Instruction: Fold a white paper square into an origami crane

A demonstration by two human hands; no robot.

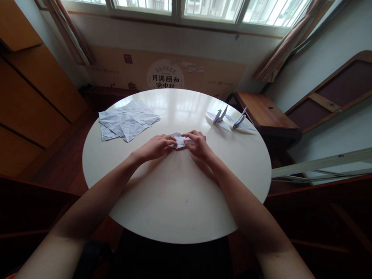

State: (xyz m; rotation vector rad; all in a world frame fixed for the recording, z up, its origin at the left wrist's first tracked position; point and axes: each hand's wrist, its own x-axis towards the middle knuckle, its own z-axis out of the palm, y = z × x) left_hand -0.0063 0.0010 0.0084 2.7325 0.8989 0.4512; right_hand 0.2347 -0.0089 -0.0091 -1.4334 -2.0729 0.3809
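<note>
A small folded sheet of paper (180,142) lies on the white round table (163,201), between my two hands. My left hand (158,147) grips its left end, with thumb and fingers closed on the edge. On the opposite end, my right hand (197,143) has its bent fingers pressed onto the paper. The fingers hide both ends of the paper, so its full outline cannot be made out. To the right, two folded paper cranes (219,116) stand side by side with wings spread.
A stack of creased paper sheets (128,119) lies at the table's back left. Beyond the table's right edge stands a wooden side table (267,112). Wooden cabinets (28,88) are on the left, and a printed cardboard panel (198,74) leans below the windows.
</note>
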